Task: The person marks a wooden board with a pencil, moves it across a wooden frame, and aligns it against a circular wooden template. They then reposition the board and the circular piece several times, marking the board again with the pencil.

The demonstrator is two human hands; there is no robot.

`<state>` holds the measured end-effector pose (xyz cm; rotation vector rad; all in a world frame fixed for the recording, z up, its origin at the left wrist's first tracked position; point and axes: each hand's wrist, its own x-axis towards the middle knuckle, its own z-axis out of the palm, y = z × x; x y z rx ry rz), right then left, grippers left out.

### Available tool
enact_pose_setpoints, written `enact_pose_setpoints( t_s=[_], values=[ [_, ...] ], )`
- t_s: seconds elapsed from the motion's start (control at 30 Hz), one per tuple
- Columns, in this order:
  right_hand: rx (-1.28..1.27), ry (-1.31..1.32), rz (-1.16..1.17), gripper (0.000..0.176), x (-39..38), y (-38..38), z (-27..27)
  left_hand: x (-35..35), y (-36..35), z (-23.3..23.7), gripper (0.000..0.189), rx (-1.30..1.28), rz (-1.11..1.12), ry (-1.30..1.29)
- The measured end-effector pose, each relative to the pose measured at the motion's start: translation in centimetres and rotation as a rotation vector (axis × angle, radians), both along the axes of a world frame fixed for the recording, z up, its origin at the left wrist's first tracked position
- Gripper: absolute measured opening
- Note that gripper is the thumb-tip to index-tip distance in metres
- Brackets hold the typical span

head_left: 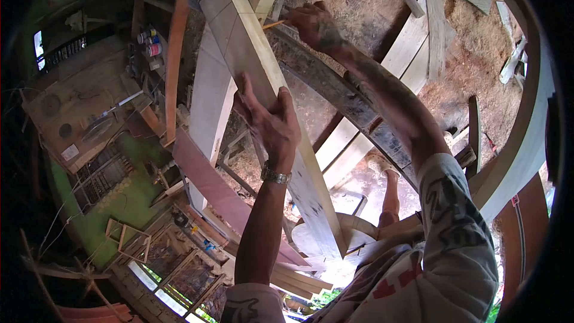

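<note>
A long squared wooden beam (251,54) runs slantwise through the middle of the view, with thin dark lines drawn across its wide face near the upper end. My left hand (272,122), with a metal watch on the wrist, grips it by the edge, fingers over the wide face and thumb on the narrow side. To the right of the beam's upper part, my right hand (314,27) is closed around a yellow pencil (274,24). The pencil's point is right at the beam's narrow side.
Pale boards (406,48) lie on the sawdust-covered ground. A dark plank (323,78) passes under my right arm. A curved wooden piece (514,167) stands at right. On the left are a wooden table (84,96), several cans (153,49) and a reddish board (221,185).
</note>
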<state>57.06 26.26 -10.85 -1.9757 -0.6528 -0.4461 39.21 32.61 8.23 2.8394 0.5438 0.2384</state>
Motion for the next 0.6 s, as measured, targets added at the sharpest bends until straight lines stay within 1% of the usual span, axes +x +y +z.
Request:
enact_pose_setpoints(
  t_s=[0.1,0.2,0.3,0.33,0.37,0.43,0.47,0.57,0.6],
  values=[
    [0.072,0.002,-0.007,0.013,0.6,0.4,1.7,0.1,0.0,0.1,0.074,0.014,-0.006,0.005],
    [0.134,-0.047,-0.149,0.010,1.6,-0.2,0.1,0.1,-0.2,0.1,0.074,-0.027,0.045,0.010],
    [0.144,0.253,-0.334,0.010,1.3,-0.9,-2.5,0.2,-0.4,0.4,0.075,-0.020,0.029,0.021],
    [0.122,0.016,-0.470,0.011,1.1,0.0,-2.8,0.2,-0.3,0.3,0.075,-0.005,0.026,0.017],
    [0.090,0.066,-0.348,0.011,0.8,-0.2,-3.4,0.1,-0.1,0.1,0.075,0.012,0.021,0.015],
    [0.028,0.162,-0.108,0.012,-0.4,-1.4,-2.2,0.1,-0.1,0.1,0.075,0.002,0.030,0.016],
    [0.025,0.055,-0.096,0.009,-0.6,-1.1,-1.6,0.1,-0.3,0.3,0.075,-0.023,0.047,0.020],
    [0.042,0.071,0.026,0.007,-0.3,0.5,0.3,0.0,-0.1,0.1,0.075,-0.021,0.034,-0.004],
    [0.031,0.028,0.019,0.007,-0.2,1.1,0.7,0.0,0.0,0.0,0.075,-0.008,0.017,-0.015]
  ],
)
